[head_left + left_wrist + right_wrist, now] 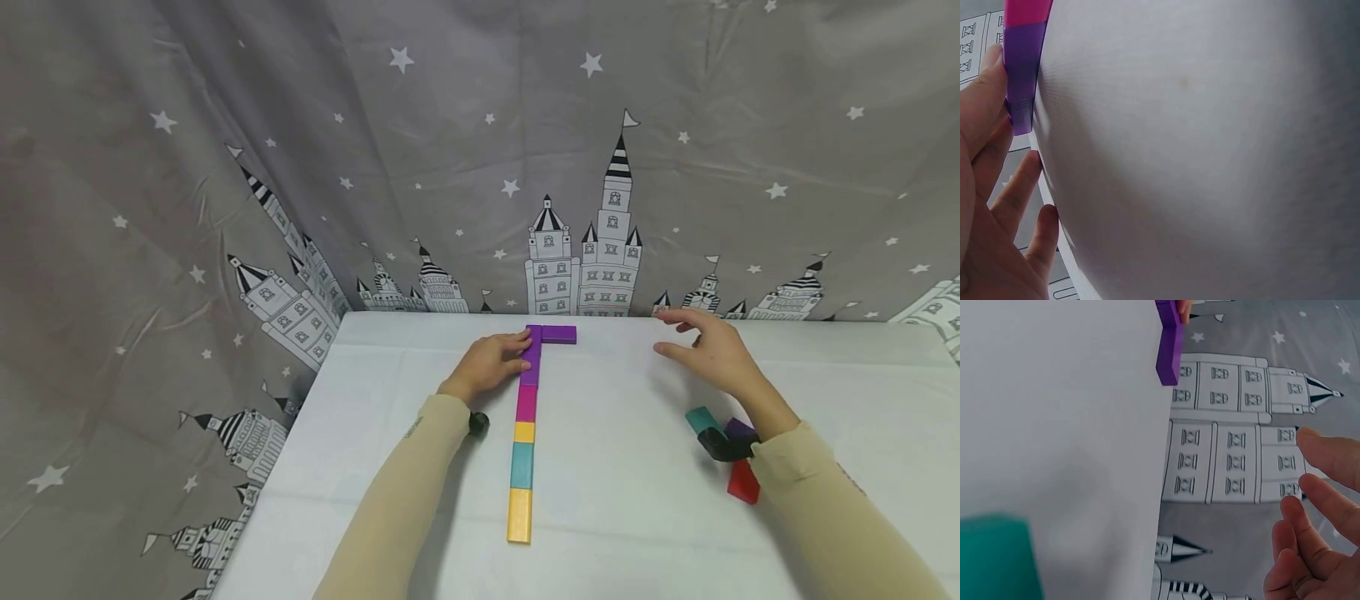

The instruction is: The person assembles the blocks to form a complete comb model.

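Observation:
A straight row of coloured blocks runs toward the person: a purple block (530,362) at the far end, then a pink block (527,403), a small yellow block (524,432), a blue-green block (522,465) and a longer yellow block (519,517). Another purple block (559,335) extends to the right from the row's far end. My left hand (489,364) touches the left side of the row's purple block with extended fingers and thumb. Away to the right, my right hand (708,348) hovers above the table, fingers spread and nothing in them.
Beneath the right wrist lie a green block (702,421), a dark purple block (738,431) and a red block (743,483), partly covered by the wrist camera (723,446). A grey castle-print curtain (450,150) borders the white table's (622,517) back edge.

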Motion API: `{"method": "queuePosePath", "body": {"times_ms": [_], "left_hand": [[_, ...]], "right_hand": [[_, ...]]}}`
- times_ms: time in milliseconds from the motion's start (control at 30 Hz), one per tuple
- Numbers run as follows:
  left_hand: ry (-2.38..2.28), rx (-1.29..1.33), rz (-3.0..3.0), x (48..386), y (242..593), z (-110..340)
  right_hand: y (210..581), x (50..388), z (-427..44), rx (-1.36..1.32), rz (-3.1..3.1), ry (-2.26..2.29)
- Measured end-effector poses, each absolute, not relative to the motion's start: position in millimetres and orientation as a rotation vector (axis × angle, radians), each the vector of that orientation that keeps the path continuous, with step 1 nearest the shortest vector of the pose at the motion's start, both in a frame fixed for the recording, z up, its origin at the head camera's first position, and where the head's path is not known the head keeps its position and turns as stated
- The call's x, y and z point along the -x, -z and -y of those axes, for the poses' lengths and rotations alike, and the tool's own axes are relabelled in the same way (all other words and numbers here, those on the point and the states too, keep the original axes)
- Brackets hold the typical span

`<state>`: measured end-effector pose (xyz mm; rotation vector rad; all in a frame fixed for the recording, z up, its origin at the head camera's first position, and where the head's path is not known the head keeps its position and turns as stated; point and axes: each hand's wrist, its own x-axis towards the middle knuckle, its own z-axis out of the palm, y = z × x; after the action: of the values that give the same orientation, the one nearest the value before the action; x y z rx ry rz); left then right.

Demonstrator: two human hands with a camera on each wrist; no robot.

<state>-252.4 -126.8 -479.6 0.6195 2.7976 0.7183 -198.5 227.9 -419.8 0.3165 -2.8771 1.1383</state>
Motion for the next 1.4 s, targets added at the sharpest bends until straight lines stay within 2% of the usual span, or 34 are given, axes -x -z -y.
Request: {"method": "queuePosePath", "body": {"times_ms": [733,1067,1400], "left_hand": [[-0.750,-0.612,-2.790,251.6,480.0,128.2],[-0.731,-0.620,-2.798,251.6,480.4,127.5],[-0.704,-0.598,-2.801,252.5,480.9,127.2]], "right_hand": [[441.2,131.1,-281.4,-0.186,2.938,-1.015],[456.2,115.8,-282.9,-0.218,3.020,-0.960],[466.1,116.7,-274.9,-0.248,3.139,-0.862]]}}
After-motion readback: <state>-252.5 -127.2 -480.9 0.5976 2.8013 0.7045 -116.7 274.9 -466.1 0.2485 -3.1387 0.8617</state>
